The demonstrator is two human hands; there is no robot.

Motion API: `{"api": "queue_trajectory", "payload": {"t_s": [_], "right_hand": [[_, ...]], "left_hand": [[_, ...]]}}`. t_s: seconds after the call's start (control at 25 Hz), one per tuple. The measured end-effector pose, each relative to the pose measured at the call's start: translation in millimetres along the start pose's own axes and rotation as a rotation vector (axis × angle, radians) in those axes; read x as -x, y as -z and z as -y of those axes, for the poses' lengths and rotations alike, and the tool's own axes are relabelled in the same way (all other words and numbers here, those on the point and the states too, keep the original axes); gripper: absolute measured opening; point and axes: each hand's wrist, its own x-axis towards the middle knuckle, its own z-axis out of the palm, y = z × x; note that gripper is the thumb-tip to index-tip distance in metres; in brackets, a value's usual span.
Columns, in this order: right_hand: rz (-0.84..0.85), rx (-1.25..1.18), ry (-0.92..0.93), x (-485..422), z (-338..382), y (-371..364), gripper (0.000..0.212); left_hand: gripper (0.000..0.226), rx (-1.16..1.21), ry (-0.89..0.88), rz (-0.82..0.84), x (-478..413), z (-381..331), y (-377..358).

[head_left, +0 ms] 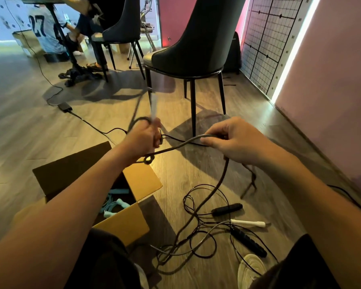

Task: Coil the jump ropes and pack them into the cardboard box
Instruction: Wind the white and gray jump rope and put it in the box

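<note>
My left hand (pixel 143 139) is closed around a pale jump-rope handle (pixel 154 105) that points up and looks blurred, along with loops of a grey rope (pixel 222 176). My right hand (pixel 231 140) pinches that same grey rope to the right, and the rope hangs from it down to the floor. An open cardboard box (pixel 141 180) stands on the floor under my left forearm, with a light blue jump rope (pixel 115 203) inside. On the floor to the right lie tangled thin black ropes (pixel 198 238), two black handles (pixel 227 209) (pixel 248 241) and a white handle (pixel 249 223).
A dark chair (pixel 196 44) stands just beyond my hands, with a second chair (pixel 123 26) and a seated person (pixel 44 32) further back left. A black power adapter (pixel 64 106) and its cable run across the wood floor. The wall with a grid panel (pixel 265 44) is on the right. My shoe (pixel 250 268) is at bottom right.
</note>
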Motion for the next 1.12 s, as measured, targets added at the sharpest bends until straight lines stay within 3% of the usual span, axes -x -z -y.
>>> {"api": "queue_trajectory", "payload": {"t_s": [0.12,0.24,0.32,0.4,0.52,0.64,0.72,0.84,0.96,1.12], "right_hand": [[-0.190,0.040,0.103,-5,-3,4,0.015],[-0.359,0.077,0.143,-10,-12,12,0.017],[-0.400,0.112,0.147,-12,-22,19,0.023],[-0.403,0.176,0.126,-16,-29,22,0.031],[-0.316,0.161,0.027,-20,-33,17,0.026],[-0.093,0.025,-0.064,-22,-26,-1,0.016],[-0.002,0.021,-0.051,-19,-16,-11,0.017],[0.042,-0.065,-0.064,-8,-4,-19,0.024],[0.058,-0.050,-0.103,10,0,-20,0.023],[0.045,0.006,-0.126,45,2,-12,0.021]], "left_hand": [[0.040,-0.208,0.183,0.287,8,-9,-20],[0.062,-0.112,0.265,0.551,16,-29,-31],[0.063,-0.020,0.269,0.670,23,-40,-36],[0.058,0.170,0.274,0.749,28,-46,-37],[0.051,0.730,0.252,0.783,34,-53,-38],[0.039,1.333,0.156,0.607,34,-61,-46],[0.032,1.571,0.079,0.335,31,-66,-52],[0.034,1.732,0.015,-0.019,26,-75,-53],[0.031,1.860,0.002,-0.204,30,-84,-41],[0.036,1.817,-0.045,-0.443,38,-86,-13]]}}
